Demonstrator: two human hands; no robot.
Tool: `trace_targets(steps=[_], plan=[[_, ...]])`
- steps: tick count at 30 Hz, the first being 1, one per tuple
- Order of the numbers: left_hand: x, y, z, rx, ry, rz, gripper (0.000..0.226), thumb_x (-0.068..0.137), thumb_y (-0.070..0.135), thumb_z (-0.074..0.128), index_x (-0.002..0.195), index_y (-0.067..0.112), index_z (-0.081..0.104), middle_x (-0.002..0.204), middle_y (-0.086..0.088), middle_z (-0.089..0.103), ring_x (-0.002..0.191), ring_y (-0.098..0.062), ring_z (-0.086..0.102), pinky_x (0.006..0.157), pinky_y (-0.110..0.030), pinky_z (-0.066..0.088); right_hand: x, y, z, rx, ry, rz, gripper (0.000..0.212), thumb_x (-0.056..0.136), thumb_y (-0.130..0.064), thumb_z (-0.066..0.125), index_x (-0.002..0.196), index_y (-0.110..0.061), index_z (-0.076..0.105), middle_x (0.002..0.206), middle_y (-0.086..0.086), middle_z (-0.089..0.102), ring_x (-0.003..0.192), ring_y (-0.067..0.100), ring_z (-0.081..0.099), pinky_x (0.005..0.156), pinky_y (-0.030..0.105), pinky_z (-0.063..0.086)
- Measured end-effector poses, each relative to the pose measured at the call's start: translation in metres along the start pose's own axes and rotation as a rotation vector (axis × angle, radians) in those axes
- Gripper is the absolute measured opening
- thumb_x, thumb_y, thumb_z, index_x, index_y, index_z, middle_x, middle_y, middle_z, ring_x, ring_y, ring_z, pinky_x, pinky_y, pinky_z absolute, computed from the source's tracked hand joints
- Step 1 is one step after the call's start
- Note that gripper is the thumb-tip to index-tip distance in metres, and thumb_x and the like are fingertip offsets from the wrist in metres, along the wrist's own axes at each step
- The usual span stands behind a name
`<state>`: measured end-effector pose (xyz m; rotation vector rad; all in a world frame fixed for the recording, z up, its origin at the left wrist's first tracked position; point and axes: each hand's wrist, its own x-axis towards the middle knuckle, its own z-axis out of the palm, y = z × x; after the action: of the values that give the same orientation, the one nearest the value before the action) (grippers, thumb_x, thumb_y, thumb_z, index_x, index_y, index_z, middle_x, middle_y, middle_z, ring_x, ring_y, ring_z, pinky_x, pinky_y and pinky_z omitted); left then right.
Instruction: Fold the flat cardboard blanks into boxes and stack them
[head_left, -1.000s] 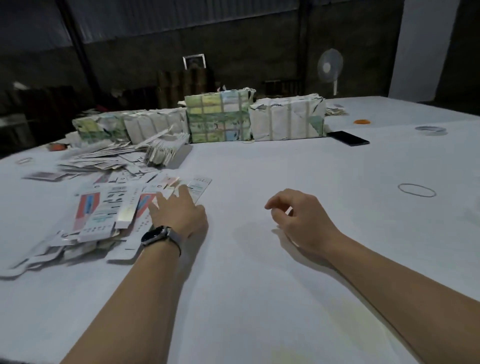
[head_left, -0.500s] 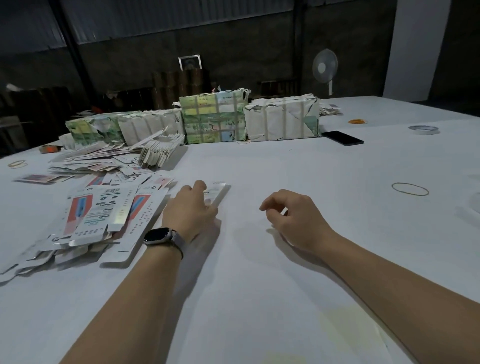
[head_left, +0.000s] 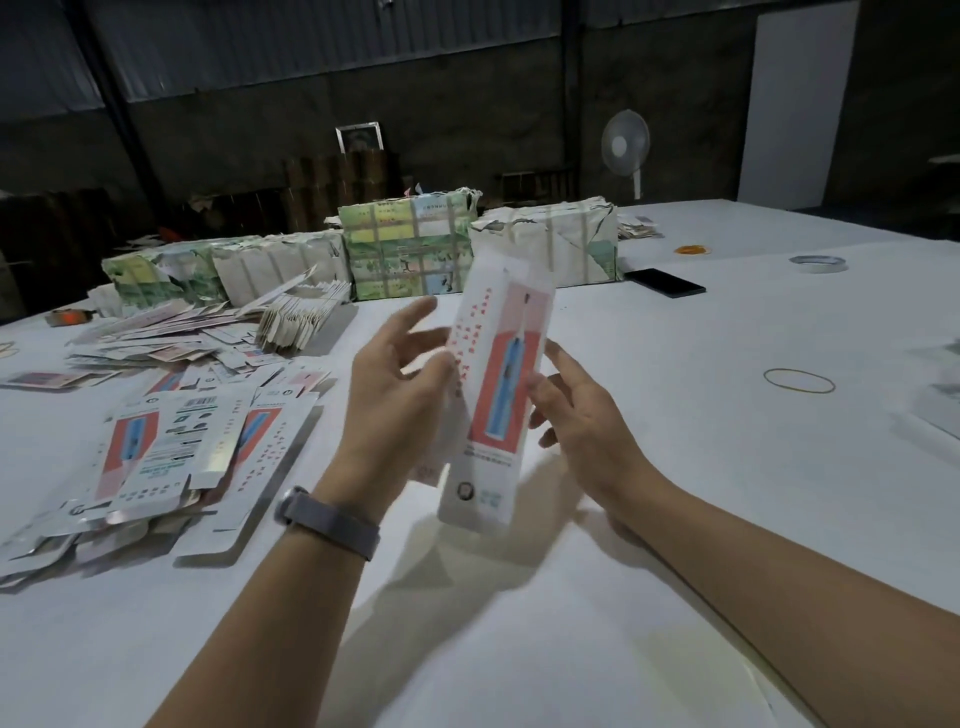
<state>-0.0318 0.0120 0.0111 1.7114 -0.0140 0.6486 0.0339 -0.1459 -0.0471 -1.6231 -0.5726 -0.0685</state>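
A long white cardboard blank (head_left: 496, 395) with a red panel and a blue toothbrush picture stands nearly upright above the white table (head_left: 519, 623). My left hand (head_left: 389, 405), with a watch on the wrist, holds its left edge, thumb on the front and fingers spread behind. The right edge is pinched by my right hand (head_left: 584, 421), thumb in front and fingers behind. More flat blanks of the same print lie in a loose pile (head_left: 171, 447) to the left.
A fanned stack of blanks (head_left: 301, 317) and three wrapped bundles (head_left: 405, 244) stand at the back. A black phone (head_left: 667, 282), a tape roll (head_left: 816, 262) and a rubber band (head_left: 799, 380) lie to the right. A fan (head_left: 625, 145) stands beyond the table.
My left hand slid one blank off the pile and lifted it. My right hand rose from the table and took the blank's other edge. Both hands now hold it upright.
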Motion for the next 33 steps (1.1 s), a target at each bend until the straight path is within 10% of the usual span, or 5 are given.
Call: trace_targets(steps=[5, 20, 28, 33], plan=[[-0.013, -0.017, 0.029, -0.101, -0.106, -0.145, 0.035, 0.101, 0.003, 0.050, 0.126, 0.027, 0.055, 0.112, -0.005, 0.069, 0.089, -0.014, 0.075, 0.069, -0.029, 0.061, -0.003, 0.000, 0.002, 0.160, -0.009, -0.004, 0.015, 0.102, -0.041, 0.047, 0.116, -0.041, 0.052, 0.108, -0.008, 0.071, 0.095, 0.016, 0.073, 0.084, 0.040, 0.061], [-0.029, -0.037, 0.057, -0.156, -0.187, -0.217, 0.032, 0.106, 0.040, 0.047, 0.138, 0.037, 0.047, 0.096, 0.016, 0.074, 0.084, -0.007, 0.074, 0.062, -0.017, 0.056, -0.001, 0.009, 0.006, 0.197, -0.090, 0.031, 0.071, 0.091, -0.062, 0.045, 0.154, -0.040, 0.020, 0.136, -0.009, 0.058, 0.117, 0.015, 0.064, 0.099, 0.041, 0.054], [-0.031, -0.042, 0.059, -0.108, -0.248, -0.222, 0.032, 0.107, 0.041, 0.042, 0.139, 0.040, 0.045, 0.100, 0.004, 0.074, 0.079, -0.011, 0.075, 0.062, -0.018, 0.056, 0.006, 0.010, -0.005, 0.098, 0.141, 0.024, 0.045, 0.103, -0.041, 0.046, 0.147, -0.040, 0.034, 0.093, -0.035, 0.066, 0.092, -0.002, 0.069, 0.070, 0.021, 0.058], [-0.024, -0.046, 0.052, 0.040, -0.248, -0.135, 0.031, 0.106, 0.044, 0.041, 0.130, 0.030, 0.055, 0.101, 0.004, 0.074, 0.084, -0.013, 0.075, 0.078, -0.033, 0.062, 0.003, 0.001, -0.003, 0.090, 0.125, 0.003, 0.041, 0.105, -0.033, 0.045, 0.145, -0.037, 0.037, 0.111, -0.024, 0.063, 0.096, 0.002, 0.070, 0.077, 0.022, 0.059]])
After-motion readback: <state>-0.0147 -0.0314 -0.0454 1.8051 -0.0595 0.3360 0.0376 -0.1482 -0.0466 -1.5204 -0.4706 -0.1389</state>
